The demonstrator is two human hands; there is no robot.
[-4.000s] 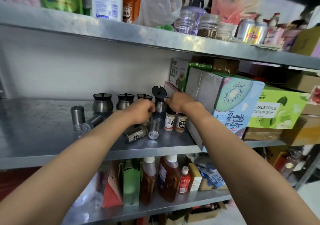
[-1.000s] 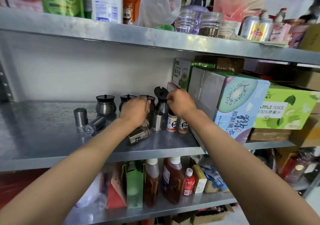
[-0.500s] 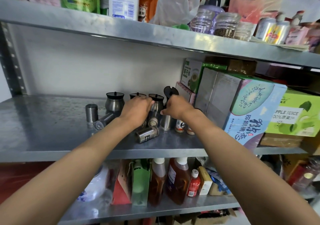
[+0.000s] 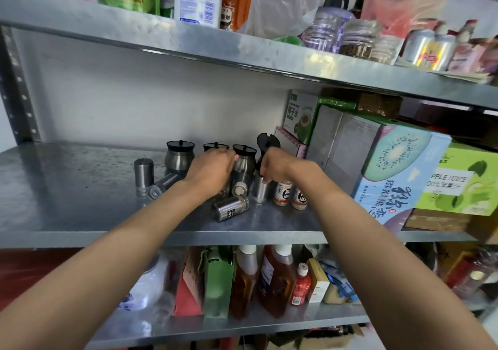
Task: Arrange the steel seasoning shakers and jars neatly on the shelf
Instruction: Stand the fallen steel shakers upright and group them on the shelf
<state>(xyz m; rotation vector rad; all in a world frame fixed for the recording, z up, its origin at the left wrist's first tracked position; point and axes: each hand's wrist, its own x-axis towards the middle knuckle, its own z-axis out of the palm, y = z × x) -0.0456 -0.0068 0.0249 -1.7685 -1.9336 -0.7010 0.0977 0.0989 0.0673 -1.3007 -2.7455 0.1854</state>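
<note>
On the steel middle shelf (image 4: 80,215), my right hand (image 4: 277,165) pinches the top of an upright steel shaker (image 4: 260,194) beside two labelled pepper bottles (image 4: 282,194). My left hand (image 4: 213,170) curls down over a tilted steel shaker (image 4: 239,188); its fingertips are hidden. A labelled steel shaker (image 4: 231,209) lies on its side in front. Further left, one shaker (image 4: 143,170) stands upright and another (image 4: 161,185) lies flat. At the back stand three steel jars with black lids (image 4: 179,157), (image 4: 215,145), (image 4: 245,158). Next to them is a jar with a raised black lid (image 4: 266,141).
Kiwi and apple juice cartons (image 4: 398,177) fill the shelf's right side, close to the pepper bottles. The shelf's left part holds nothing in view. The upper shelf (image 4: 242,50) overhangs with bottles and glass jars. Oil bottles (image 4: 275,277) stand on the shelf below.
A shaker that lay on the shelf four seconds ago now stands upright beside the pepper bottles under my right hand. My left hand has reached lower among the shakers.
</note>
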